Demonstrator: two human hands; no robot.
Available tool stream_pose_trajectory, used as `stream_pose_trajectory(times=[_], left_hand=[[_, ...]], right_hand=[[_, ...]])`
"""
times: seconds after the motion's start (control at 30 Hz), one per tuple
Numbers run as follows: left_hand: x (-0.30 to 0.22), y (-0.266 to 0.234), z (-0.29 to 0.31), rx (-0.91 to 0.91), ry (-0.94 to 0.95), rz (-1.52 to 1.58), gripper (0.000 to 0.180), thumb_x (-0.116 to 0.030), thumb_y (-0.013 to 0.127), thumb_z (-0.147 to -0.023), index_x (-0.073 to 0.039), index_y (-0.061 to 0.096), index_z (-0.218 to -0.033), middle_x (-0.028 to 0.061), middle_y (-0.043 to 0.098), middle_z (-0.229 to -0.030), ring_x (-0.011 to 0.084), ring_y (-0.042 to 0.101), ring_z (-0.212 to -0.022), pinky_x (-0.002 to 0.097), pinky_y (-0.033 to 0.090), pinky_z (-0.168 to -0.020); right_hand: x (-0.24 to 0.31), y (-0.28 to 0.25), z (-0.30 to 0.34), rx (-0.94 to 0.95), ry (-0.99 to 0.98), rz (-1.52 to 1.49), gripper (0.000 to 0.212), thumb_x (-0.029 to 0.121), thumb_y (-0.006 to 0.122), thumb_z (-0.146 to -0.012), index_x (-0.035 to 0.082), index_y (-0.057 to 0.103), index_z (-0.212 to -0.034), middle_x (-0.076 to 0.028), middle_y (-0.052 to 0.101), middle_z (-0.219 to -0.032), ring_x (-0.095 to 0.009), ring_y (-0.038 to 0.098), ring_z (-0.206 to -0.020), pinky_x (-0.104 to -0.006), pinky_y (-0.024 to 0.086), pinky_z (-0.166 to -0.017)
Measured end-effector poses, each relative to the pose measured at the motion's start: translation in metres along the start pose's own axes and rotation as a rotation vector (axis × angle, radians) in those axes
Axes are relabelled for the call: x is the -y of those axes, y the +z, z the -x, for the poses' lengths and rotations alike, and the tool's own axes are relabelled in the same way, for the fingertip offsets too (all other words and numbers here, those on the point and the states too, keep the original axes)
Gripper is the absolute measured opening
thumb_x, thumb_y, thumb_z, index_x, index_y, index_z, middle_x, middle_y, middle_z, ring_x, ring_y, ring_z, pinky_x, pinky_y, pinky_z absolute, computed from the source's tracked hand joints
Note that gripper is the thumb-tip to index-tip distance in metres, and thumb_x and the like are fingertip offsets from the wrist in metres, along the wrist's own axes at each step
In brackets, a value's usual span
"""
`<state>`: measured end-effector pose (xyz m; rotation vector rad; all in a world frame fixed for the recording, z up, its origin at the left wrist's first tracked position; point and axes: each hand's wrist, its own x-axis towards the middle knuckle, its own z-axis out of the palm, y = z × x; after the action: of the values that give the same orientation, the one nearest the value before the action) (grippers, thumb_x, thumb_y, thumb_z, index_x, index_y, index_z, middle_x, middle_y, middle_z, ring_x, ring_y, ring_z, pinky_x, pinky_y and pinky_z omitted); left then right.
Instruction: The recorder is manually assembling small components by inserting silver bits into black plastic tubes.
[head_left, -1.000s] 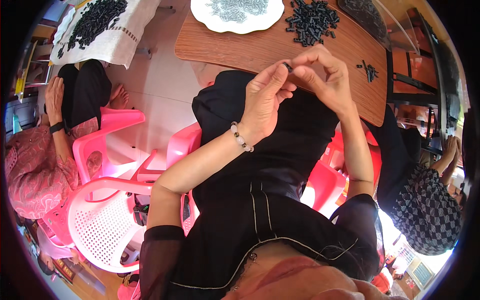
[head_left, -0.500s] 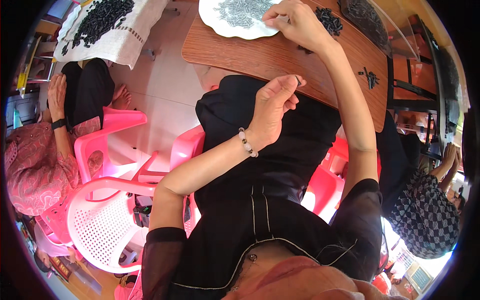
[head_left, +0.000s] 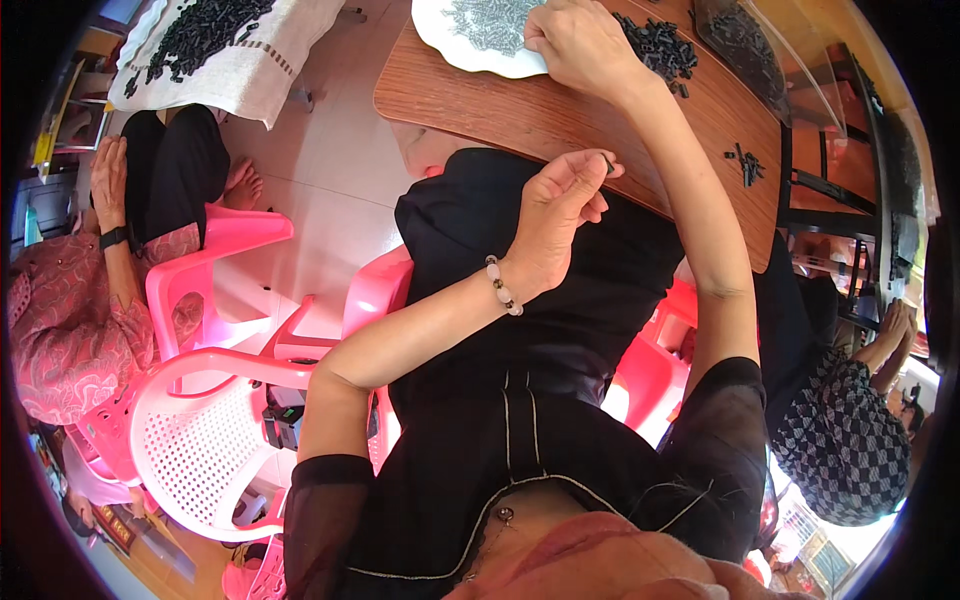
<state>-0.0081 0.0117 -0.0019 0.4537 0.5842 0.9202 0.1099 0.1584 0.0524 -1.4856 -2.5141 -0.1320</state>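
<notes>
My left hand (head_left: 555,205) is raised over my lap by the table's near edge, wearing a beaded bracelet. Between its thumb and fingertips is a small black piece (head_left: 609,165). My right hand (head_left: 582,48) rests at the right rim of a white scalloped plate (head_left: 465,57), fingers curled together. What those fingers hold, if anything, is hidden. Many tiny clear or silvery pieces (head_left: 485,22) lie on the plate. Right beside this hand is a heap of short black cylindrical pieces (head_left: 662,52). A smaller cluster of black pieces (head_left: 747,165) sits farther right on the wooden table (head_left: 520,110).
A clear-sided container of black pieces (head_left: 745,50) stands at the table's far right. To the left, another table with a pale cloth (head_left: 235,85) bears a black heap. Pink plastic chairs (head_left: 200,430) and a seated person (head_left: 85,310) are left; another person (head_left: 850,430) sits right.
My right hand has drawn its fingers into a tighter curl at the plate's rim. My left hand stays nearly where it was, still pinching the black piece. The whole view has shifted slightly.
</notes>
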Motion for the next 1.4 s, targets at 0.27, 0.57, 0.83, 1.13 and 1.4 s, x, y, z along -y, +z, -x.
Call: stream_pose_trajectory(times=[0.27, 0.57, 0.83, 1.13, 1.4], left_hand=[[-0.001, -0.003, -0.001, -0.023, -0.014, 0.043, 0.027, -0.032, 0.065, -0.091, -0.009, 0.064, -0.106, 0.0003, 0.068, -0.098, 0.0018, 0.052, -0.066, 0.0173, 0.043, -0.062], [0.002, -0.002, -0.001, -0.012, -0.036, 0.079, 0.027, -0.032, 0.066, -0.090, -0.010, 0.064, -0.106, 0.0012, 0.067, -0.098, 0.0025, 0.053, -0.066, 0.0182, 0.044, -0.063], [-0.005, -0.003, -0.002, 0.024, -0.113, 0.258, 0.026, -0.029, 0.065, -0.091, -0.012, 0.061, -0.111, -0.0005, 0.065, -0.100, 0.0049, 0.054, -0.072, 0.0199, 0.046, -0.068], [0.010, -0.003, 0.000, 0.071, -0.218, 0.321, 0.024, -0.032, 0.065, -0.090, -0.016, 0.061, -0.108, -0.0070, 0.060, -0.091, 0.0041, 0.054, -0.078, 0.0203, 0.045, -0.069], [0.013, -0.003, 0.003, 0.119, -0.235, 0.331, 0.019, -0.028, 0.063, -0.092, -0.017, 0.061, -0.108, -0.0069, 0.059, -0.091, 0.0057, 0.053, -0.083, 0.0228, 0.044, -0.074]], right_hand=[[0.003, -0.023, 0.013, -0.096, 0.090, -0.295, 0.007, 0.007, 0.060, -0.081, 0.001, 0.062, -0.084, -0.018, 0.063, -0.082, -0.036, 0.058, -0.083, -0.0428, 0.046, -0.078], [0.001, -0.035, 0.023, -0.171, 0.146, -0.557, 0.015, 0.010, 0.068, -0.082, -0.001, 0.062, -0.090, -0.016, 0.063, -0.081, -0.029, 0.060, -0.078, -0.0378, 0.049, -0.069], [0.023, -0.060, 0.096, -0.186, 0.265, -0.831, 0.020, 0.002, 0.071, -0.079, -0.001, 0.063, -0.096, -0.005, 0.069, -0.083, -0.011, 0.066, -0.080, -0.0243, 0.052, -0.073], [0.039, -0.063, 0.148, -0.140, 0.204, -0.673, 0.028, 0.003, 0.073, -0.073, 0.004, 0.062, -0.099, -0.004, 0.070, -0.077, -0.019, 0.063, -0.078, -0.0325, 0.043, -0.080], [0.043, -0.061, 0.152, -0.161, 0.201, -0.531, 0.027, 0.007, 0.074, -0.070, 0.008, 0.062, -0.094, -0.003, 0.066, -0.077, -0.025, 0.059, -0.082, -0.0369, 0.047, -0.073]])
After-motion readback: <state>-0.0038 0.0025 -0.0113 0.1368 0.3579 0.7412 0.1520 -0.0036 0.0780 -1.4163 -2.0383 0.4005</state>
